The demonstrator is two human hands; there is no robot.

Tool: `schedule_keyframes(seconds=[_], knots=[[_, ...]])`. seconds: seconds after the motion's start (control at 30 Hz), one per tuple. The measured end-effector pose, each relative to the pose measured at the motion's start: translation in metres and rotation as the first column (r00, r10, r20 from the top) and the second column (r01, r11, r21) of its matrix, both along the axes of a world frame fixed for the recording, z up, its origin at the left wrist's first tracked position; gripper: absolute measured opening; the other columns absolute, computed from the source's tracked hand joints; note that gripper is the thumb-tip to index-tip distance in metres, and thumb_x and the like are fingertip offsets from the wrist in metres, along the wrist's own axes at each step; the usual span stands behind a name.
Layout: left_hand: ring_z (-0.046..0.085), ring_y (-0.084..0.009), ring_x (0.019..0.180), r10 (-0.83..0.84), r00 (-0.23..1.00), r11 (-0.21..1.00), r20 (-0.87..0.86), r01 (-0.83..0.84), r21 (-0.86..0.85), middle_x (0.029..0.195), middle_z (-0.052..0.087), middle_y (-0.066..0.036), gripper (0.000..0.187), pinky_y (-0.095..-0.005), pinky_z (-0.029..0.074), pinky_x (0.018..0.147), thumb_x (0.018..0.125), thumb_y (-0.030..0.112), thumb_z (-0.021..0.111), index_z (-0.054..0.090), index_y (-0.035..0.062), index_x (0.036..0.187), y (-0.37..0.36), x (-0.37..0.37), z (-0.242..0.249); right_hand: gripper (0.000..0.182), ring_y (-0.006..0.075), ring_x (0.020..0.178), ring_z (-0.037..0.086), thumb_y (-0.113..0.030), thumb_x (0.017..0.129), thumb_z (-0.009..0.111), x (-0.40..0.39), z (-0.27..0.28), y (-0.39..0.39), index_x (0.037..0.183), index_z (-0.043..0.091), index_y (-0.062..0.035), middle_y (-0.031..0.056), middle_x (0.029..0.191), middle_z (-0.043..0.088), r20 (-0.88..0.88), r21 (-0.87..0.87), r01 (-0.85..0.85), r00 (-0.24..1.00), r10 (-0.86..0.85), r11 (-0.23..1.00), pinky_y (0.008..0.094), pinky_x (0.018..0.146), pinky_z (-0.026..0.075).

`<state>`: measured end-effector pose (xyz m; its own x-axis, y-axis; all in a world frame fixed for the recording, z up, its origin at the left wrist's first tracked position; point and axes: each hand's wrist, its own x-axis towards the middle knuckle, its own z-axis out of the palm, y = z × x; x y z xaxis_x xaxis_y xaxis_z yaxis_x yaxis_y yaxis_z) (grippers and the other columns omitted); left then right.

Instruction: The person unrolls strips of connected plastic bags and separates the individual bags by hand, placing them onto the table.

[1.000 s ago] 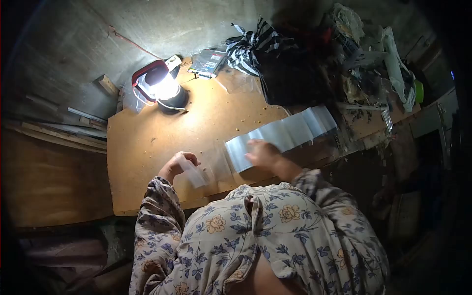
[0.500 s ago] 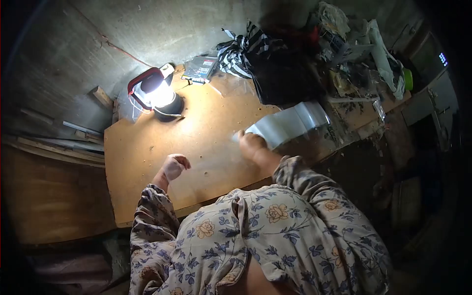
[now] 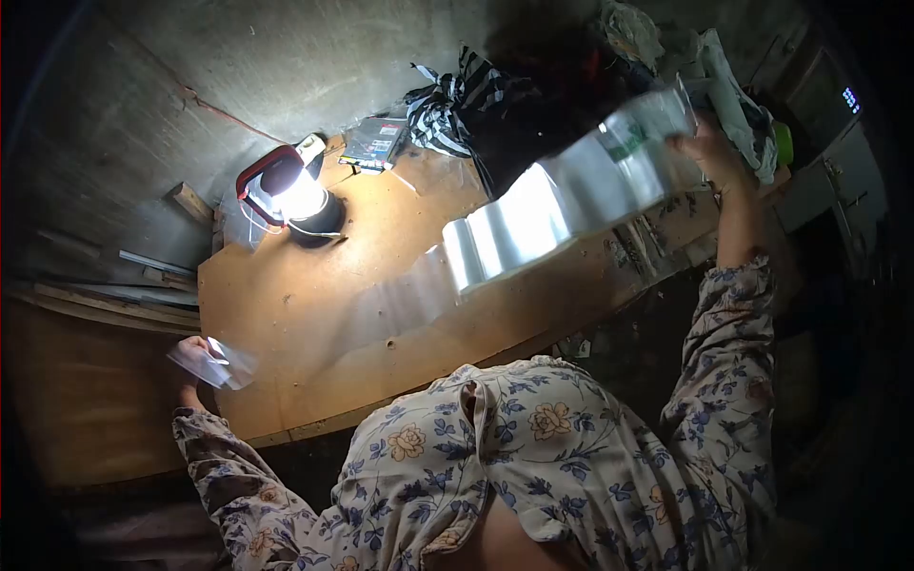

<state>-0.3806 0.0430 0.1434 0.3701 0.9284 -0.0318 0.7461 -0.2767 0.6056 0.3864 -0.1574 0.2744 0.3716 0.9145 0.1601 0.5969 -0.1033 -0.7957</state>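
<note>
A long strip of clear plastic film (image 3: 590,190) hangs in the air over the right part of the brown table board (image 3: 314,362), rippled and shining. My right hand (image 3: 709,152) is closed on its far right end. Out at the board's left edge, my left hand (image 3: 195,357) grips a small piece of clear plastic (image 3: 231,366). A lit lantern (image 3: 295,195) with a red and black frame stands near the back of the board.
Behind the lantern lies a flat package (image 3: 373,143). Black-and-white striped cloth (image 3: 447,109) and dark bags fill the back. Crumpled plastic (image 3: 738,105) sits at the back right. Wooden strips (image 3: 105,305) lie on the left.
My right hand has swung right and away with the long strip, which now stretches out in the air. My left hand has moved left and now shows a small clear piece.
</note>
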Motion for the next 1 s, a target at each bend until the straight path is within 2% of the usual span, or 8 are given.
schedule_keyframes(seconds=[0.17, 0.23, 0.3, 0.37, 0.47, 0.6, 0.7, 1.0], knots=[[0.049, -0.0193, 0.051, -0.127, 0.712, 0.691, -0.691, 0.563, 0.453, 0.055, 0.050, -0.009, 0.015, -0.0282, 0.040, 0.051, 0.060, 0.015, 0.049, 0.047, 0.0029, 0.052, 0.027, -0.016, -0.030, 0.047, 0.0211, 0.085, 0.053, -0.012, 0.063, 0.059, 0.076, -0.131, 0.021, 0.106, 0.044, -0.0024, 0.0140, 0.094, 0.054, 0.401, -0.324, 0.215, 0.913, -0.072, 0.921, 0.0308, 0.073, 0.041], [0.051, -0.0273, 0.060, 0.034, 0.920, 0.992, -0.390, -0.078, -0.098, 0.062, 0.051, -0.014, 0.017, -0.0314, 0.041, 0.056, 0.061, 0.018, 0.049, 0.050, 0.0014, 0.055, -0.004, 0.092, 0.007, 0.053, 0.0282, 0.090, 0.050, -0.004, 0.062, 0.056, 0.075, -0.211, 0.023, 0.112, 0.039, -0.0033, 0.0186, 0.096, 0.051, 0.616, -0.129, 0.263, 0.777, -0.130, 0.956, 0.0362, 0.078, 0.038], [0.052, -0.0296, 0.067, 0.177, 0.834, 0.983, -0.523, -0.122, 0.138, 0.071, 0.053, -0.015, 0.020, -0.0325, 0.042, 0.060, 0.061, 0.020, 0.049, 0.054, 0.0011, 0.059, -0.024, 0.160, 0.000, 0.054, 0.0348, 0.096, 0.045, -0.003, 0.064, 0.053, 0.053, -0.243, 0.031, 0.115, 0.037, -0.0086, 0.0210, 0.104, 0.046, 0.632, -0.268, 0.387, 0.762, -0.142, 0.883, 0.0391, 0.081, 0.036], [0.053, -0.0282, 0.071, 0.092, 0.816, 0.982, -0.570, 0.020, 0.186, 0.082, 0.052, -0.016, 0.020, -0.0344, 0.043, 0.063, 0.062, 0.019, 0.048, 0.057, 0.0023, 0.064, -0.033, 0.208, -0.019, 0.047, 0.0336, 0.091, 0.047, -0.003, 0.063, 0.051, -0.014, -0.217, 0.035, 0.109, 0.043, -0.0117, 0.0180, 0.100, 0.048, 0.852, 0.085, 0.437, 0.434, -0.293, 0.896, 0.0387, 0.076, 0.040], [0.046, -0.0285, 0.089, -0.042, 0.729, 0.951, -0.683, 0.238, 0.195, 0.099, 0.045, -0.016, 0.026, -0.0359, 0.041, 0.070, 0.061, 0.017, 0.048, 0.055, 0.0055, 0.084, -0.046, 0.275, -0.059, 0.018, 0.0297, 0.074, 0.049, -0.006, 0.059, 0.053, -0.105, -0.198, 0.060, 0.077, 0.051, -0.0070, 0.0136, 0.079, 0.046, 0.719, 0.192, 0.143, 0.652, -0.239, 0.971, 0.0409, 0.059, 0.041], [0.038, -0.0295, 0.102, -0.116, 0.747, 0.925, -0.654, 0.320, 0.202, 0.112, 0.038, -0.017, 0.038, -0.0368, 0.039, 0.074, 0.061, 0.022, 0.052, 0.049, 0.0075, 0.095, -0.075, 0.370, -0.084, 0.041, 0.0311, 0.079, 0.050, -0.028, 0.064, 0.057, -0.204, -0.215, 0.061, 0.096, 0.045, -0.0055, 0.0166, 0.091, 0.045, 0.543, -0.407, 0.058, 0.818, 0.190, 0.912, 0.0375, 0.068, 0.043], [0.046, -0.0287, 0.096, -0.192, 0.876, 0.976, -0.443, 0.124, -0.177, 0.104, 0.047, -0.018, 0.046, -0.0344, 0.040, 0.076, 0.065, 0.036, 0.054, 0.047, 0.0074, 0.100, -0.085, 0.424, -0.081, 0.047, 0.0299, 0.078, 0.051, -0.029, 0.065, 0.057, -0.213, -0.254, 0.076, 0.101, 0.042, -0.0022, 0.0179, 0.094, 0.044, 0.625, -0.418, 0.177, 0.768, 0.141, 0.891, 0.0354, 0.066, 0.044], [0.055, -0.0295, 0.079, -0.253, 0.889, 0.966, -0.381, 0.206, -0.159, 0.082, 0.057, -0.015, 0.032, -0.0365, 0.044, 0.067, 0.070, 0.033, 0.053, 0.056, 0.0041, 0.083, -0.075, 0.438, -0.139, 0.031, 0.0246, 0.064, 0.052, -0.020, 0.068, 0.050, -0.216, -0.293, 0.086, 0.090, 0.048, 0.0006, 0.0156, 0.081, 0.048, 0.852, -0.343, 0.334, 0.504, 0.141, 0.878, 0.0312, 0.050, 0.044]])
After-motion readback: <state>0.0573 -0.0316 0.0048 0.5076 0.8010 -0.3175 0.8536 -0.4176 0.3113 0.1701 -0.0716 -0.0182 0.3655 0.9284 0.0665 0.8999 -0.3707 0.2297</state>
